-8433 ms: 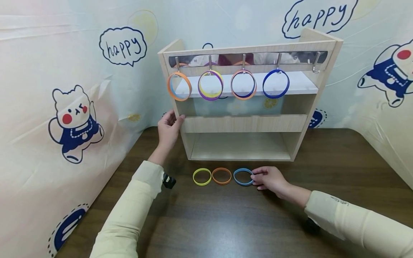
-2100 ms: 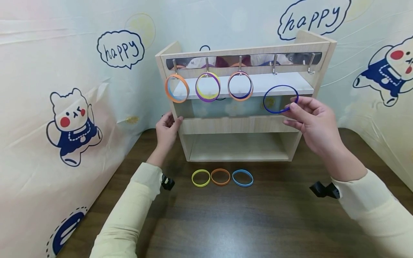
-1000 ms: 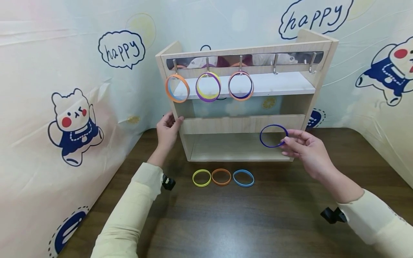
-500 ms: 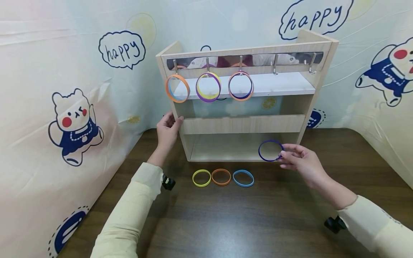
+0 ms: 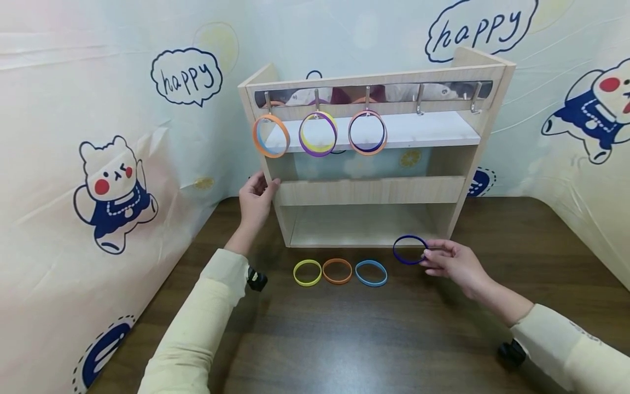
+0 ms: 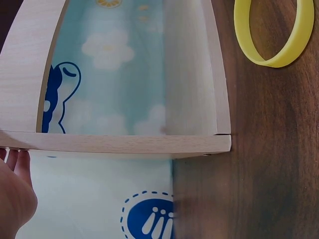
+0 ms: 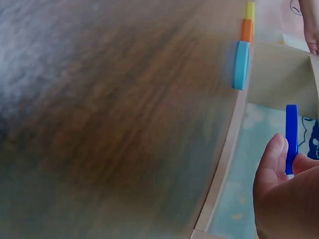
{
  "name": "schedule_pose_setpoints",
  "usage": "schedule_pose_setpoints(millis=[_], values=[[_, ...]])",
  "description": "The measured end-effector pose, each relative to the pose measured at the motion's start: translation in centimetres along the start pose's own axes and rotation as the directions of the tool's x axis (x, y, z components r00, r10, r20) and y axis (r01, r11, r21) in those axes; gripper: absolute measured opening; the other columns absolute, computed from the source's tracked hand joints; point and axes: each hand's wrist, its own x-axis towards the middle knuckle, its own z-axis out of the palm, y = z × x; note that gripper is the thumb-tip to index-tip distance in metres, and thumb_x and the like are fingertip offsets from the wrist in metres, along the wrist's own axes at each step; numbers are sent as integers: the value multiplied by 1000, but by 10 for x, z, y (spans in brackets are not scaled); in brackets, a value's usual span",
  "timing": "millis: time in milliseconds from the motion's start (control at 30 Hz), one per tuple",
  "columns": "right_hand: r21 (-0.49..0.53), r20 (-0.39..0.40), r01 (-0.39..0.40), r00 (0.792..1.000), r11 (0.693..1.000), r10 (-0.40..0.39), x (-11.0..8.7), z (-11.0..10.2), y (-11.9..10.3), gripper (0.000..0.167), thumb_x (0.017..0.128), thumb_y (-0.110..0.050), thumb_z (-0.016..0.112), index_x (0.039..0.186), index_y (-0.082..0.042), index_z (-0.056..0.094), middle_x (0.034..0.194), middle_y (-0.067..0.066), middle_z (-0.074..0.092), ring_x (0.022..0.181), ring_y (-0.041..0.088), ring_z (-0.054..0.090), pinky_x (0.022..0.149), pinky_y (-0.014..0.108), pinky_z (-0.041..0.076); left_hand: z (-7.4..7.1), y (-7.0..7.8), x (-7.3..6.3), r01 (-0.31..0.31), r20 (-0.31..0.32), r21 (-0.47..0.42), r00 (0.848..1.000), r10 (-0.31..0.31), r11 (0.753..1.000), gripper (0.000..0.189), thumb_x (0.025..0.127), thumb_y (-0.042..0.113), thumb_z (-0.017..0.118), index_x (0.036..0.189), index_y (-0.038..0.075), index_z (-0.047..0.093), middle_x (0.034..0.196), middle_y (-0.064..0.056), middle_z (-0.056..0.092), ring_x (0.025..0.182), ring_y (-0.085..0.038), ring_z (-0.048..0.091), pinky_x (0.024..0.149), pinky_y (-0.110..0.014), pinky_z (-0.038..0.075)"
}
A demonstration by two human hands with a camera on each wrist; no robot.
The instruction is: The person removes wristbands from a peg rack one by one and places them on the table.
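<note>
My right hand [image 5: 458, 268] pinches the right side of a dark blue wristband [image 5: 395, 253] between thumb and fingers, low in front of the shelf's bottom edge. In the right wrist view the dark blue wristband [image 7: 291, 129] appears edge-on above the fingers [image 7: 271, 162]. To its left a light blue wristband [image 5: 357, 276], an orange wristband [image 5: 325, 276] and a yellow wristband [image 5: 296, 277] lie in a row on the table. My left hand [image 5: 255, 208] grips the left side panel of the wooden shelf [image 5: 369, 191], thumb at its front edge.
A metal hook strip [image 5: 403, 93] crosses the shelf's top. Its three left hooks carry wristbands: orange with light blue [image 5: 255, 137], purple with yellow [image 5: 335, 137], and coral with dark blue [image 5: 385, 137]. The two right hooks hang bare. Printed cloth [image 5: 113, 82] surrounds the brown table [image 5: 344, 339].
The dark blue wristband has come off the fourth hook, and my right hand has carried it down to just above the table, right of the light blue one. My left hand stays put.
</note>
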Motion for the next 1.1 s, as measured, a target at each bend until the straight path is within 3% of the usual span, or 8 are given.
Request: schedule_pose_setpoints(millis=[167, 333, 633, 900, 1100], values=[[-41, 12, -27, 1000, 999, 28, 1, 0, 7, 49, 99, -11, 56, 136, 15, 36, 109, 21, 63, 93, 22, 68, 78, 34, 55, 0, 0, 0, -6, -3, -16, 1000, 6, 1000, 34, 90, 4, 65, 122, -9, 62, 115, -33, 61, 89, -10, 62, 75, -22, 51], [-52, 31, -61, 998, 997, 63, 1, 2, 12, 49, 99, -9, 57, 136, 15, 36, 105, 18, 65, 90, 17, 68, 76, 34, 55, 0, 0, 0, -9, 0, -19, 1000, 9, 1000, 34, 90, 3, 65, 122, -10, 61, 116, -35, 59, 89, -10, 62, 75, -21, 51], [-75, 55, -107, 992, 991, 111, -2, 6, 21, 47, 98, -5, 56, 135, 15, 37, 100, 15, 67, 90, 21, 68, 73, 34, 56, 0, 1, 0, -1, 5, -13, 1000, 1, 1000, 35, 90, 2, 65, 123, -11, 60, 116, -32, 61, 89, -10, 62, 75, -22, 51], [-131, 56, -118, 990, 984, 126, -4, 8, 25, 45, 98, -7, 57, 134, 15, 40, 96, 13, 68, 87, 23, 68, 73, 36, 56, 2, -1, 0, -42, 4, -47, 999, 42, 998, 33, 90, 1, 65, 121, -11, 61, 113, -37, 59, 87, -11, 63, 73, -22, 51], [-138, 57, -126, 989, 982, 135, -4, 8, 27, 45, 98, -6, 58, 133, 15, 41, 96, 13, 68, 87, 23, 68, 73, 35, 56, 1, -2, -1, -35, -5, -31, 999, 35, 999, 32, 90, 2, 65, 120, -9, 63, 109, -28, 64, 87, -11, 63, 74, -22, 51]])
